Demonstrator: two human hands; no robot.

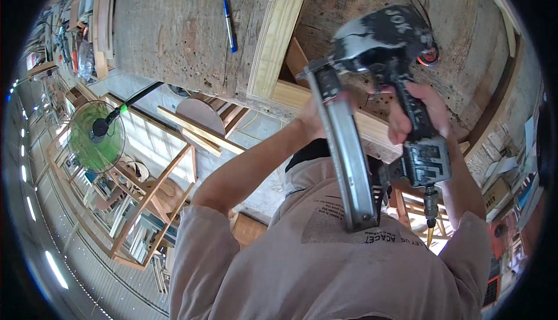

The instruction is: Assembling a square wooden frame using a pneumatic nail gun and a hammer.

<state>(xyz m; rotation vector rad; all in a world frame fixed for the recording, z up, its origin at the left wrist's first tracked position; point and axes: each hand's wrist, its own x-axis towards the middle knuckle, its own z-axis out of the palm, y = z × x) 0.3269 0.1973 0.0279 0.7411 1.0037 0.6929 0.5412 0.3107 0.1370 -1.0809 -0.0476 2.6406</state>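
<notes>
My right hand [433, 106] is wrapped round the grip of a black and silver pneumatic nail gun [381, 36]. Its long metal magazine slants down in front of my chest, and an air hose fitting hangs from the handle's end. Behind that magazine, my left hand [313, 116] is at the corner of a pale wooden frame [279, 35]; its fingers are mostly hidden, so I cannot tell whether they grip the wood. The gun's nose is just above the same corner. A small brown wood piece [296, 58] leans inside the corner.
A blue and white pen [229, 24] lies on the worn wooden workbench [174, 41], left of the frame. A dark cord with an orange-rimmed round thing [428, 57] is beyond the gun. A green fan [96, 136] and wooden frame pieces [157, 204] stand at left.
</notes>
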